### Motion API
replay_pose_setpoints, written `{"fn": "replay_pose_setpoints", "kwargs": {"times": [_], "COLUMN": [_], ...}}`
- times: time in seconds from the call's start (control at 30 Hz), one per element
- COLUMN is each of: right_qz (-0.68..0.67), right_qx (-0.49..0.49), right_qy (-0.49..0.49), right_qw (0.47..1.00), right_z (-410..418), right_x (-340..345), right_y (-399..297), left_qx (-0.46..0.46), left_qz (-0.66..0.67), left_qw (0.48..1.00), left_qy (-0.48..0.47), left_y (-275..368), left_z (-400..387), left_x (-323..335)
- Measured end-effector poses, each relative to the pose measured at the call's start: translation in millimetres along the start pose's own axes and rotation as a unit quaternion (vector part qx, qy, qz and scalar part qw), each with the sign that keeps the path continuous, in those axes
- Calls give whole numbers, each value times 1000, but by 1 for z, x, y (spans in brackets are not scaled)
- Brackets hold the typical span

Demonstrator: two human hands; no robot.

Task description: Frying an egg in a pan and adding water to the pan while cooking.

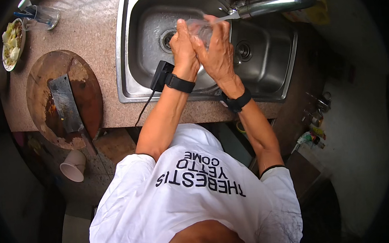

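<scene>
Between my two hands is a clear, see-through vessel (201, 31), partly hidden by the fingers; I cannot tell if it is glass or plastic. My left hand (184, 51) grips its left side with the thumb raised. On its other side, the fingers of my right hand (220, 52) curl around it. Water runs from the chrome faucet (271, 6) onto the vessel and the right fingers. Both hands are above the stainless steel double sink (147, 26), near the divider between its bowls. A black strap circles each wrist, and the left one carries a black box with a cable.
On the speckled counter (105, 12) to the left, a cleaver (65, 103) lies on a round wooden chopping board (90, 81). Farther back are a plate of food (13, 46) and a clear glass holding utensils (50, 18). A pale cup (74, 165) lies tilted below the board.
</scene>
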State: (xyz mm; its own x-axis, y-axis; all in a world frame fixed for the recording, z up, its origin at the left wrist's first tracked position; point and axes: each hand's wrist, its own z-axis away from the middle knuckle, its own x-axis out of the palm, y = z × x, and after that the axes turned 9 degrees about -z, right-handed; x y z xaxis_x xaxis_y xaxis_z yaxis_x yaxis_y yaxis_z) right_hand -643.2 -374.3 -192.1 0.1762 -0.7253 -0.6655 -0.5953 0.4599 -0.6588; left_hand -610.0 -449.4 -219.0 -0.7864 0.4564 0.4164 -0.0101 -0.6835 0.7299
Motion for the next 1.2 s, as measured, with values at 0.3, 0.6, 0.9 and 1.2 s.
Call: {"fn": "replay_pose_setpoints", "kwargs": {"times": [0.3, 0.6, 0.9, 1.2], "right_qz": [-164, -26, -24, -155], "right_qx": [288, 16, 33, 291], "right_qy": [-18, -55, -102, -71], "right_qw": [943, 998, 994, 941], "right_z": [-21, 0, -4, -30], "right_x": [2, -8, -18, -36], "right_y": [51, -1, -8, -20], "left_qx": [108, -92, -236, -60], "left_qz": [-174, 82, 292, 35], "left_qw": [974, 987, 904, 984], "left_qy": [-93, -108, -207, -161], "left_y": [-1, 1, 18, 1], "left_z": [29, -3, 10, 14], "left_x": [3, -11, -10, -15]}}
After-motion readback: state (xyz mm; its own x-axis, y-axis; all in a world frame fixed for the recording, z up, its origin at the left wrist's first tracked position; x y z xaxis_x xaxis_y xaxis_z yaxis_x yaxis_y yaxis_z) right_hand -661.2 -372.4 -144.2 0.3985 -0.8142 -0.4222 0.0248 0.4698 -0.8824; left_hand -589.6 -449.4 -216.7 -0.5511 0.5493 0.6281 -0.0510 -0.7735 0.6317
